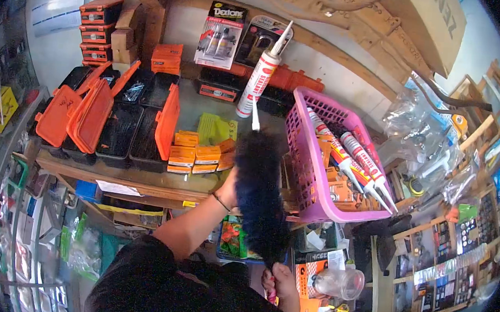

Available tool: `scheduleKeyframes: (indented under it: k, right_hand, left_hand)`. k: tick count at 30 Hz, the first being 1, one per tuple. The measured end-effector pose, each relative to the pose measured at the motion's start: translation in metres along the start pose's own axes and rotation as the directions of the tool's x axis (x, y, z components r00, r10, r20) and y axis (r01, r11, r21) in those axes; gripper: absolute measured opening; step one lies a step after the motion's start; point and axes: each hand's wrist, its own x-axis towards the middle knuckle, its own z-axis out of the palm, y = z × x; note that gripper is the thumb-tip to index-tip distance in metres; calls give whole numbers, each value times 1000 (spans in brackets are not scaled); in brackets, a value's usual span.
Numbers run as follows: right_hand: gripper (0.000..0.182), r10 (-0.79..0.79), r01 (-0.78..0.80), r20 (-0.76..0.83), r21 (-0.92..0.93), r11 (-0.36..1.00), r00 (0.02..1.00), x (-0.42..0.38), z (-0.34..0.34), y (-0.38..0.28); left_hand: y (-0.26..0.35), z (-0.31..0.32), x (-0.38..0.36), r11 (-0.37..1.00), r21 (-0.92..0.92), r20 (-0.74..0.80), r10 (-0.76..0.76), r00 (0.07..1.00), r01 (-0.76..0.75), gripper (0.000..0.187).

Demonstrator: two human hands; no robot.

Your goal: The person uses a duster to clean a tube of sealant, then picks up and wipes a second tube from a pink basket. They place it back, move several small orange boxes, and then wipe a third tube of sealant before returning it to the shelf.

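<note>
My right hand (283, 284) is closed around the pink handle of a dark fluffy duster (261, 193), which stands up in front of me over the shelf edge. My left hand (230, 189) is behind the duster's left side, and its fingers are hidden. Just past the duster's top, a white nozzle-like tip (255, 115) sticks up; what it belongs to is hidden. A white and red sealant tube (259, 83) leans upright on the shelf behind it. Small orange boxes (196, 154) are stacked left of the duster, with a yellow-green packet (216, 130) behind them.
Black cases with orange lids (91, 116), several open, line the shelf's left. A pink basket (314, 180) of sealant tubes (361, 158) stands at right. An epoxy adhesive pack (221, 36) leans at the back. Plastic bags (424, 124) hang at right; a clear jar (343, 283) sits below.
</note>
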Motion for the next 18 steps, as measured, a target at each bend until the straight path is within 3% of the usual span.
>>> scheduleKeyframes:
  k: [1, 2, 3, 4, 6, 7, 8, 10, 11, 12, 13, 14, 15, 16, 18]
  right_hand:
    - [41, -30, 31, -37, 15, 999, 999, 4, -3, 4]
    - [41, -23, 23, -35, 12, 1000, 999, 5, 0, 2]
    - [41, -24, 24, -4, 88, 996, 1000, 5, 4, -2]
    - [42, -28, 24, 25, 161, 987, 999, 5, 5, -6]
    - [42, -17, 13, 43, 110, 994, 999, 5, 4, -5]
    - [43, -9, 5, 63, 66, 998, 998, 4, 3, -3]
    - [43, -1, -1, 83, 22, 1000, 997, 3, 1, -2]
    - [43, 8, -11, 57, 61, 998, 998, 5, -3, -1]
    - [40, -1, -8, 52, 169, 986, 999, 4, -1, -3]
    - [37, -8, -5, 44, 273, 962, 999, 3, -1, -4]
    - [37, 18, -29, 50, 238, 971, 999, 5, -11, 2]
    - [37, 17, -27, 46, 232, 972, 999, 4, -14, 2]
    - [37, 5, -15, 66, 159, 987, 998, 3, -15, 3]
    - [37, -3, -5, 88, 86, 996, 996, 1, -15, 3]
    - [35, 5, -11, 53, 110, 994, 999, 0, -14, 2]
  left_hand:
    - [25, 22, -4, 940, -334, -63, -102, 993, 75, 36]
    - [45, 35, -7, 767, -632, -88, -212, 973, 111, 33]
    - [27, 13, 1, 704, -703, 116, -33, 993, 106, 37]
    - [4, -3, 6, 607, -783, 221, 63, 973, 139, 38]
    - [42, 34, -6, 707, -686, -57, -285, 957, 170, 38]
    - [15, 8, -2, 444, -847, 257, -135, 957, 291, 39]
    - [-7, -9, 1, 528, -803, 268, -95, 959, 277, 39]
    - [37, 33, -6, 714, -683, -66, -270, 961, 153, 39]
    - [30, 22, 0, 776, -620, -49, -184, 982, 114, 40]
    - [21, 5, 11, 465, -822, 481, 257, 838, 330, 48]
    - [4, 1, 12, 624, -760, 228, 0, 974, 178, 44]
    - [28, 27, 4, 779, -621, -106, -194, 975, 87, 41]
    - [37, 37, -3, 708, -699, -131, -271, 954, 106, 39]
    - [21, 18, -2, 611, -757, 61, -285, 957, 230, 39]
    - [14, 10, 1, 633, -735, 120, -230, 966, 242, 37]
